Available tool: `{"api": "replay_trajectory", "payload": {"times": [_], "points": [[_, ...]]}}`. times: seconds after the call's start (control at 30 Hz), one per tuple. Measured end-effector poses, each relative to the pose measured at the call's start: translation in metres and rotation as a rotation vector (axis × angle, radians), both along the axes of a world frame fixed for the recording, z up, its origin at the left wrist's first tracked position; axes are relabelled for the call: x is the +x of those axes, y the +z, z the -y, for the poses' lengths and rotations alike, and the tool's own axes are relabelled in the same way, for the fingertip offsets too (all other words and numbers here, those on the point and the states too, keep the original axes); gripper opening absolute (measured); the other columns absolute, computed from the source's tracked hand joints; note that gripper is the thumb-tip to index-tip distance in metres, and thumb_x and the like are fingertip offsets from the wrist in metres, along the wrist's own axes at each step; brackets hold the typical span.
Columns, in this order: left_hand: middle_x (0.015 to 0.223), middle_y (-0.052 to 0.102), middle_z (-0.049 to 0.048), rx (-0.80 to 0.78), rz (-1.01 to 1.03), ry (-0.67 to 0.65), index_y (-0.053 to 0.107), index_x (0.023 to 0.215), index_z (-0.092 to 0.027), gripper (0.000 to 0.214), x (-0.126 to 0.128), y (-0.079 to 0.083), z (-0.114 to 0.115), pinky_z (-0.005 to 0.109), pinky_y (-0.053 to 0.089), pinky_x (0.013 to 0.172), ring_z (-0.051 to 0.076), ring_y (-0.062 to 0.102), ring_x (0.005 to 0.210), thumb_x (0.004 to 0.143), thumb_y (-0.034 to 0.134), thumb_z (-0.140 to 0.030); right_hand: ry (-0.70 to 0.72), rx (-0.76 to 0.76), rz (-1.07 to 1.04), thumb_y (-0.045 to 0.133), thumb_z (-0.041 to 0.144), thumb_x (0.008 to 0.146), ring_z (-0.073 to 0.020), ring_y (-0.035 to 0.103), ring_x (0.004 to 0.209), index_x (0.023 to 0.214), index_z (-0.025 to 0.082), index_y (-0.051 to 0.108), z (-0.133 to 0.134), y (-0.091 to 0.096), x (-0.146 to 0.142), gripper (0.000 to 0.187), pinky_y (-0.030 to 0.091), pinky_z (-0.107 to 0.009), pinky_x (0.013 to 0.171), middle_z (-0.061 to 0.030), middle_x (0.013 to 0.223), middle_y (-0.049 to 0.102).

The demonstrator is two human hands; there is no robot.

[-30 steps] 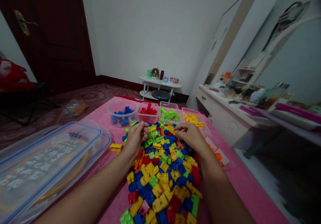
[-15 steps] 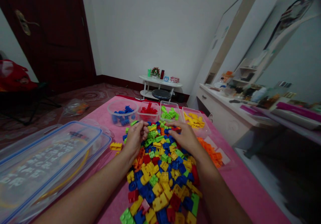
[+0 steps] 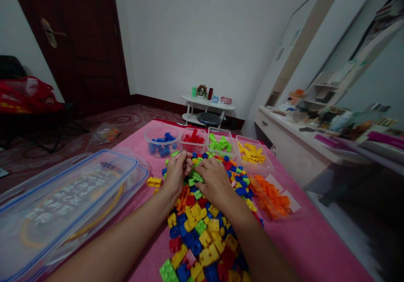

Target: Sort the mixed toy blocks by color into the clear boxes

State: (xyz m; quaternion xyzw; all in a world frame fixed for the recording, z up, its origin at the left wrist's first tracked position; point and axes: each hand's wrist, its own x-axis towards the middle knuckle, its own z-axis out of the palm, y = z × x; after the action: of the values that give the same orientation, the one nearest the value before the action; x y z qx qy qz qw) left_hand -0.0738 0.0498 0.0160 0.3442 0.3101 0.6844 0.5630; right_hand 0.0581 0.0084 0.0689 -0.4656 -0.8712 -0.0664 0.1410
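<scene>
A heap of mixed toy building bricks (image 3: 205,240) in yellow, blue, green, red and orange spreads over the pink cloth in front of me. My left hand (image 3: 178,170) is at the heap's far left side, fingers curled in; whatever they close on is hidden. My right hand (image 3: 213,180) rests over the far middle of the heap, palm down. Its fingers reach forward and left onto green bricks (image 3: 196,177), thumb apart from them. Behind the heap stand clear tubs: blue pieces (image 3: 164,143), red pieces (image 3: 193,137), green pieces (image 3: 220,143) and yellow pieces (image 3: 251,152).
To the right, a clear tub holds orange pieces (image 3: 274,200). A large clear lidded box (image 3: 78,189) with blue edging lies at the left. One yellow brick (image 3: 154,182) sits apart on the pink cloth (image 3: 303,248). A white dresser (image 3: 284,139) stands beyond the table's right side.
My right hand has moved left across the heap, closer to my left hand, and now covers green bricks. My left hand stays curled near the same spot. The view has turned slightly left.
</scene>
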Motion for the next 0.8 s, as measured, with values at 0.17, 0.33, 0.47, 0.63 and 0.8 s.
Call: {"api": "replay_trajectory", "payload": {"times": [0.17, 0.33, 0.47, 0.63, 0.8], "points": [[0.055, 0.053, -0.0039, -0.005, -0.006, 0.014, 0.059, 0.081, -0.013, 0.033, -0.001, 0.001, 0.0, 0.015, 0.027, 0.039, 0.003, 0.04, 0.039, 0.076, 0.062, -0.046, -0.056, -0.018, 0.01, 0.061, 0.017, 0.071, -0.0245, 0.049, 0.097, 0.087, 0.019, 0.064, 0.004, 0.001, -0.001, 0.016, 0.038, -0.035, 0.078, -0.008, 0.096, 0.061], [0.055, 0.053, -0.0037, -0.011, 0.005, 0.019, 0.059, 0.08, -0.013, 0.035, 0.0, 0.003, 0.0, 0.015, 0.025, 0.038, 0.003, 0.038, 0.039, 0.072, 0.065, -0.047, -0.167, -0.136, -0.219, 0.058, 0.018, 0.068, -0.0176, 0.058, 0.08, 0.087, 0.022, 0.064, -0.007, 0.009, 0.025, 0.02, 0.039, -0.027, 0.07, -0.0014, 0.085, 0.067], [0.055, 0.052, -0.0035, -0.028, -0.014, 0.02, 0.059, 0.079, -0.014, 0.036, 0.0, 0.003, 0.001, 0.016, 0.025, 0.039, 0.004, 0.039, 0.04, 0.072, 0.063, -0.049, -0.319, -0.047, -0.288, 0.055, 0.017, 0.069, -0.0166, 0.058, 0.074, 0.089, 0.021, 0.063, -0.018, 0.011, 0.041, 0.022, 0.038, -0.025, 0.065, -0.0018, 0.082, 0.066], [0.064, 0.058, 0.002, -0.002, -0.313, 0.151, 0.062, 0.076, -0.015, 0.032, 0.0, 0.002, 0.0, 0.021, 0.034, 0.047, 0.01, 0.048, 0.051, 0.08, 0.053, -0.046, -0.319, -0.111, -0.377, 0.049, 0.018, 0.072, -0.0188, 0.058, 0.08, 0.094, 0.018, 0.064, -0.024, 0.0, 0.043, 0.027, 0.04, -0.027, 0.069, -0.0051, 0.087, 0.067], [0.089, 0.064, 0.0084, 0.205, -1.036, 0.226, 0.067, 0.088, -0.019, 0.018, 0.002, 0.0, 0.005, 0.033, 0.042, 0.077, 0.023, 0.056, 0.085, 0.072, 0.062, -0.023, -0.233, -0.259, -0.787, 0.042, 0.024, 0.075, -0.0194, 0.06, 0.088, 0.09, 0.018, 0.068, -0.031, -0.002, 0.048, 0.03, 0.045, -0.029, 0.078, -0.0035, 0.091, 0.068]]}}
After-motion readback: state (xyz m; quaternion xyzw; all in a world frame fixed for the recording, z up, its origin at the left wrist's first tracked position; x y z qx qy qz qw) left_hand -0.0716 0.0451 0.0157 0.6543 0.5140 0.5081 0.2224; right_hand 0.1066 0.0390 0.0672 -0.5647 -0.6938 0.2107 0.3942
